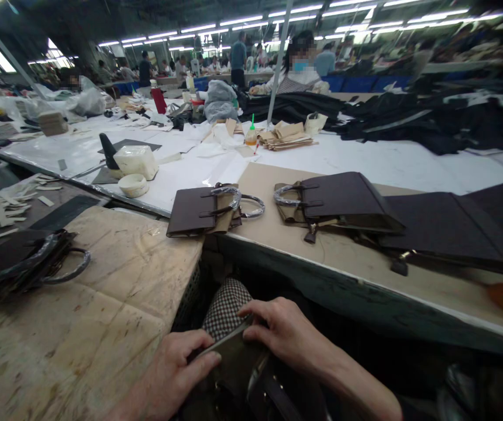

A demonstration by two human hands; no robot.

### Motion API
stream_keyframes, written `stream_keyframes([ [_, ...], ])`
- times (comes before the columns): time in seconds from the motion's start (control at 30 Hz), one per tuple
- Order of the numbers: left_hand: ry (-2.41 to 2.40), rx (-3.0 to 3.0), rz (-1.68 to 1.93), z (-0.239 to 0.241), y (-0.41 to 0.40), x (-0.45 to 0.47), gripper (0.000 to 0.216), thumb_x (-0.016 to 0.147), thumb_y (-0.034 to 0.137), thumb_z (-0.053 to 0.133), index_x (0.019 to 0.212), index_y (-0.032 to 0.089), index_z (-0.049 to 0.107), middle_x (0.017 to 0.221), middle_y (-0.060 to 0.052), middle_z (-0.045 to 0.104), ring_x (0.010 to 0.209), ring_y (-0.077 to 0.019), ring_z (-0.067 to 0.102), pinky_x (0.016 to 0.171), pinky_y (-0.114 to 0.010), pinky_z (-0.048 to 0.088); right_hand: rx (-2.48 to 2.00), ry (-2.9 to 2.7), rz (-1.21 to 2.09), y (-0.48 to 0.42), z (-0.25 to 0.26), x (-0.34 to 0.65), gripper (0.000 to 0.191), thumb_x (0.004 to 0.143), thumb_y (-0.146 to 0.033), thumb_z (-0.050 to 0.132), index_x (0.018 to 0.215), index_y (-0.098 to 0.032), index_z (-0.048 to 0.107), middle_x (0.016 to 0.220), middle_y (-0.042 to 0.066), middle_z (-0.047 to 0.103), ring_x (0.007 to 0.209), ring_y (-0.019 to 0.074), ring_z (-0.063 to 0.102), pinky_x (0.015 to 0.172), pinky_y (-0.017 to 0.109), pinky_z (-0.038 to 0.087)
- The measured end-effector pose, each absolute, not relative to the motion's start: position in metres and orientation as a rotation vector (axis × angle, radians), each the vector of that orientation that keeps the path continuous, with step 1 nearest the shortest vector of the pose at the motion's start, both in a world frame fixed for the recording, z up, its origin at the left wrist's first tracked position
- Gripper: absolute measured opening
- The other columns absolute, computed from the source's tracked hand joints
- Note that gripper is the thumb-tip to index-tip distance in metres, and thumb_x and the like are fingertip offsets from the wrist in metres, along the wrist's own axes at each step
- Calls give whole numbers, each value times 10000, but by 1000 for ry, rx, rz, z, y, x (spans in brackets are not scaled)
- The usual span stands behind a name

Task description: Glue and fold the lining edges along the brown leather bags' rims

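Observation:
A dark brown handbag (238,362) rests low in front of me, over my lap. My left hand (175,365) pinches one end of its top edge between thumb and fingers. Farther along that same edge, my right hand (282,327) grips with thumb and bent fingers. The handbag's lower part lies in shadow and runs out of the picture. On the table ahead lie a small dark handbag (192,210) with plastic-wrapped handles and a larger one (343,202). Another handbag (19,263) sits on the worn board at the left.
The worn board (115,280) and the table edge (304,263) meet at a corner before me. Farther back stand a white block (135,161), a tape roll (133,185), a glue bottle (250,134) and a metal pole (280,64). A masked person (302,70) is across the table.

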State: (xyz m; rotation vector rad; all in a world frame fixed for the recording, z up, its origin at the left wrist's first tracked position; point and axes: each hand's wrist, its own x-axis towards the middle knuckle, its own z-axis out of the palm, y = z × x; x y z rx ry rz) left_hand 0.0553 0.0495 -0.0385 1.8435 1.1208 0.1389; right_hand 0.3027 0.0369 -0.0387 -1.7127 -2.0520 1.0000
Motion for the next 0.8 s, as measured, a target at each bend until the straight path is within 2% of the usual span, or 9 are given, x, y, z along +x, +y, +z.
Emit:
stream_keyframes([
  [0.3, 1110, 1851, 144, -40, 49, 54, 245, 962, 346, 528, 841, 207, 689, 778, 39, 664, 758, -135, 607, 682, -221, 390, -1677, -2002, 987, 35, -41, 300, 172, 853, -227, 671, 1007, -258, 741, 813, -10, 755, 790, 175, 687, 683, 227, 439],
  [0.53, 1038, 1869, 188, -45, 46, 53, 224, 965, 322, 534, 828, 206, 669, 789, 39, 643, 776, -129, 603, 701, -217, 391, -1632, -2078, 992, 41, -44, 298, 209, 889, -248, 628, 1049, -283, 758, 959, 14, 786, 899, 205, 712, 780, 254, 466],
  [0.7, 991, 1877, 224, -50, 44, 51, 220, 968, 327, 529, 846, 202, 663, 817, 27, 631, 796, -133, 591, 722, -221, 391, -1662, -2185, 1002, 47, -40, 300, 89, 839, -263, 694, 875, -293, 770, 830, -18, 777, 824, 196, 700, 698, 256, 426],
  [0.8, 1006, 1878, 220, -49, 44, 50, 209, 962, 319, 535, 851, 202, 668, 818, 24, 634, 798, -135, 590, 722, -224, 391, -1683, -2212, 1003, 50, -38, 301, 45, 823, -290, 720, 841, -294, 761, 796, -28, 765, 805, 189, 688, 679, 257, 400],
])
